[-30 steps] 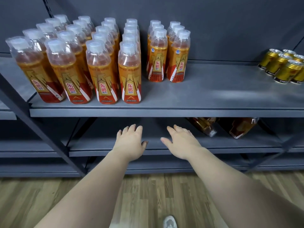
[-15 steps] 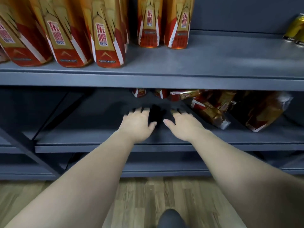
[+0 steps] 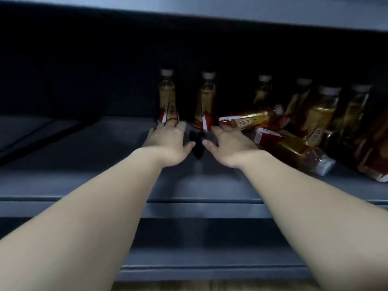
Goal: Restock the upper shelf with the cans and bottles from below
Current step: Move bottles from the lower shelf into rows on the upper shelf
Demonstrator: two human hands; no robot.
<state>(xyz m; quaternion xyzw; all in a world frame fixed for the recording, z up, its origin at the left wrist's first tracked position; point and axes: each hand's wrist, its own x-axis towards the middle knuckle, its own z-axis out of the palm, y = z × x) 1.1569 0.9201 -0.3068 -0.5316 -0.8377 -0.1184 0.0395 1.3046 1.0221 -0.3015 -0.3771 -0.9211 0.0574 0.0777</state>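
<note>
Nearest, over the front edge of the lower shelf point(image 3: 189, 208): both bare forearms, stretched in. Further in, left hand point(image 3: 168, 141) spread flat and holding nothing, fingertips at the foot of the left upright bottle point(image 3: 167, 99). Right hand point(image 3: 228, 145) likewise spread and empty, fingertips between the second upright bottle point(image 3: 206, 101) and a toppled bottle point(image 3: 247, 121) lying just to its right. Toward the right end, another fallen bottle point(image 3: 294, 152) with its cap toward the front edge, then a crowd of standing bottles point(image 3: 321, 114) at the back right. No cans in sight. Above, the underside of the upper shelf point(image 3: 210, 15), the destination.

Likely trouble: knocking either upright bottle backward with straight fingers before closing round it; nudging the toppled one into a roll along the shelf; clipping a cap on the shelf above when lifting out through the low gap.

Labels: red and gold, with Chinese characters, seemingly 东鹏 on the toppled bottle; smaller print too blurred to read.
</note>
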